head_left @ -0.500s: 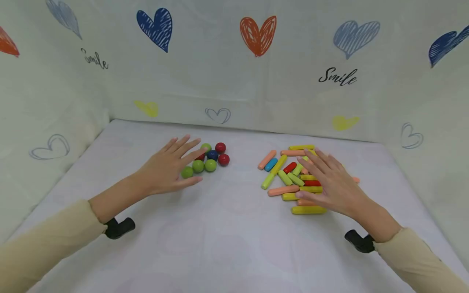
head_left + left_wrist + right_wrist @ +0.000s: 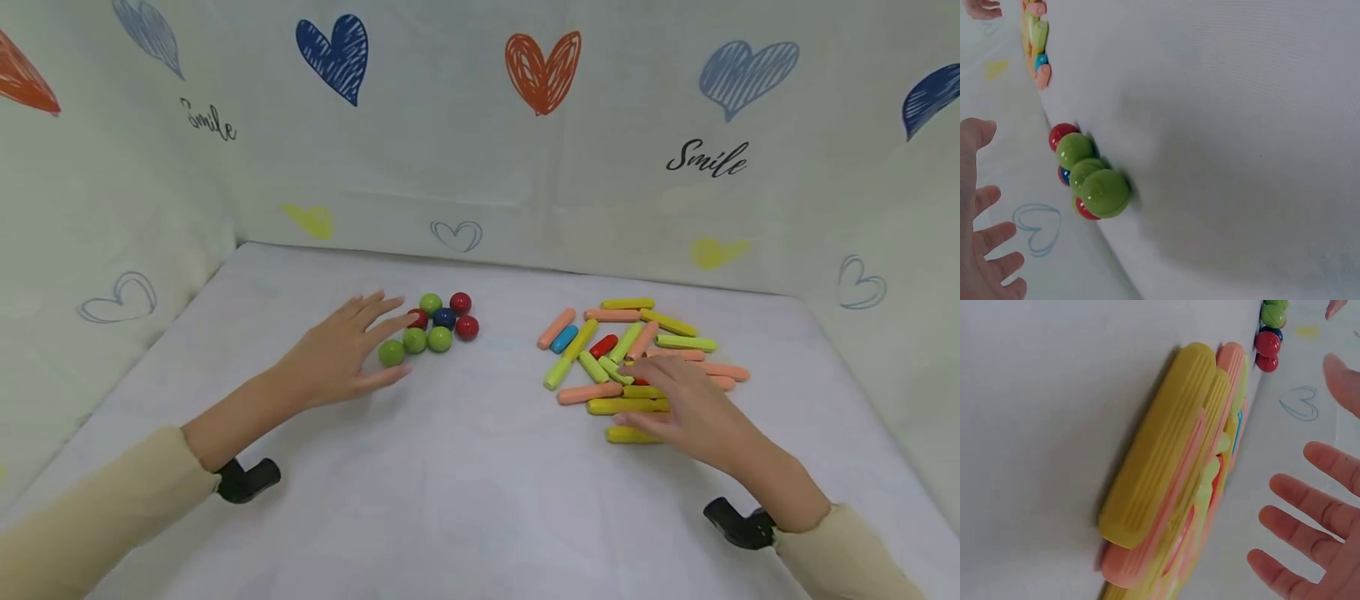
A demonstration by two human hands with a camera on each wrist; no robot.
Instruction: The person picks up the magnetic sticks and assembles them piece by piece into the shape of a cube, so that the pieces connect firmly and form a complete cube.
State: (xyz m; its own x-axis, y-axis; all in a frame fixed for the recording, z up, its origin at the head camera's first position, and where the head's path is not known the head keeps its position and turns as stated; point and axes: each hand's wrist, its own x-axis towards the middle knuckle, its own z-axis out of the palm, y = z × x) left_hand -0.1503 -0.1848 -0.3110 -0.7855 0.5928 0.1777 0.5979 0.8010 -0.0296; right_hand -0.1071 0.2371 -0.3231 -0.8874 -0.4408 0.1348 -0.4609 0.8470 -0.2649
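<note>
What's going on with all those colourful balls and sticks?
Someone's left hand hovers by a cluster of green, red and blue balls on the white table. Their right hand is above a spread of sticks in yellow, peach, green, red and blue. Neither hand is holding anything, and the balls and sticks lie in two separate groups.

Balls (image 2: 444, 317) lie left of sticks (image 2: 624, 343) on the table (image 2: 480, 483).
</note>
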